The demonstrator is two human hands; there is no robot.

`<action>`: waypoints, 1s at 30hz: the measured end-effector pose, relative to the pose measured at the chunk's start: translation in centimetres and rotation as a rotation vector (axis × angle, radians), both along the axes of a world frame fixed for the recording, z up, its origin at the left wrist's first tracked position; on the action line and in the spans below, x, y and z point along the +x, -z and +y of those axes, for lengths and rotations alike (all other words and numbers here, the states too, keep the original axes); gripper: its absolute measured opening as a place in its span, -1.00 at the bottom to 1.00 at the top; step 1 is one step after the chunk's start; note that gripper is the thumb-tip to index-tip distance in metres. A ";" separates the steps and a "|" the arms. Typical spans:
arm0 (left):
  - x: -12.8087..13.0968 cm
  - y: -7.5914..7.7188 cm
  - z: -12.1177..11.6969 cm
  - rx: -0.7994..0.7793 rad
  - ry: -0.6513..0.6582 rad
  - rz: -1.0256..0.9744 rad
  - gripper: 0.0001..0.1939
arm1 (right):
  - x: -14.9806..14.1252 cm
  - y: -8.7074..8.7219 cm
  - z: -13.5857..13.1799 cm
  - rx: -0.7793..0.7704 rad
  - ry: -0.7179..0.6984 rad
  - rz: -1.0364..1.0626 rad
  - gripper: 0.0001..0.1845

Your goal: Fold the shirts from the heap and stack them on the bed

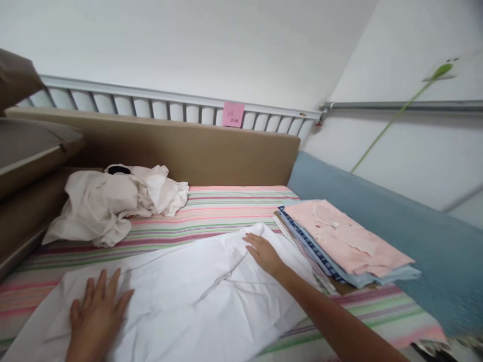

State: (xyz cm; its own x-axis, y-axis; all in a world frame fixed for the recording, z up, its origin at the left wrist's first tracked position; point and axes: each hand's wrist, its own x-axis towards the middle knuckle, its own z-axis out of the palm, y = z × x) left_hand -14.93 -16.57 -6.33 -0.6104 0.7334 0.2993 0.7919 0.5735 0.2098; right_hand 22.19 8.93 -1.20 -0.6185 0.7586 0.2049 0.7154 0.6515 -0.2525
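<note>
A white cloth garment [177, 296] lies spread over the striped bedcover, with creases running across its right half. My left hand [97, 312] rests on its left part, palm down and fingers spread. Toward the garment's far right corner, my right hand [263, 252] lies on the fabric with its fingers stretched out. Neither hand grips anything. To the right of the white garment is a stack of folded clothes, topped by a pink shirt [343, 234].
Crumpled white clothing [113, 201] lies at the back left, beside brown cardboard-like boxes [33, 146]. A tan board [196, 151] and a radiator [124, 104] with a pink note [233, 114] stand behind. A blue padded side [381, 216] borders the striped bedcover [226, 206] on the right.
</note>
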 end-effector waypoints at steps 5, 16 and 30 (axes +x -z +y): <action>9.8 -2.1 -0.2 0.116 0.441 -0.081 -0.69 | 4.0 0.7 2.5 0.118 0.077 -0.183 -0.47; 20.1 -5.3 2.7 -0.246 0.298 -0.094 -0.60 | 1.8 2.8 6.2 0.148 0.116 -0.174 -0.41; 22.4 -4.8 7.5 0.529 -0.125 -1.345 -0.67 | 1.7 4.5 5.6 0.069 0.214 -0.018 -0.46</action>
State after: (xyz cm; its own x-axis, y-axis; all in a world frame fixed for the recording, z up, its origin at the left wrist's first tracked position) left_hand 7.50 -9.12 -1.56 -0.6927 0.6430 -0.3267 -0.2188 0.2443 0.9447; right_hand 23.90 14.51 -5.75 -0.4490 0.8573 0.2518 0.8430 0.4999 -0.1986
